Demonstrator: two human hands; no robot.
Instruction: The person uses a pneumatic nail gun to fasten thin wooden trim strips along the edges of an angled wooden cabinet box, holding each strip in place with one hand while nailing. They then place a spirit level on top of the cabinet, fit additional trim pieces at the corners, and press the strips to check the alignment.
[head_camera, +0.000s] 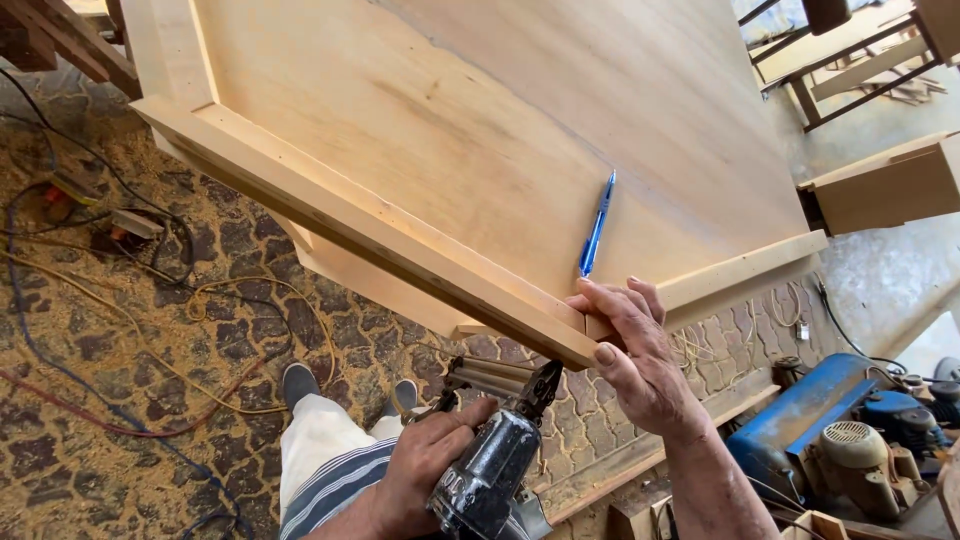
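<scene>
A large pale wooden panel (480, 120) with a raised edge strip (360, 225) tilts across the view. My right hand (640, 360) grips the near corner, where that strip meets a shorter strip (745, 270); fingers lie on top, thumb on the outer edge. Just below the corner, my left hand (425, 465) holds a black nail gun (490, 470), its nose pointing up at the strip's end without clearly touching it. A blue pen (597, 225) lies on the panel just above my right hand.
The stone-patterned floor has sawdust and tangled cables (150, 330) at the left. A blue motor machine (830, 430) sits at the lower right. Wooden frames (850, 60) and a wooden box (885, 185) stand at the upper right. My legs and shoes (300, 385) are below the panel.
</scene>
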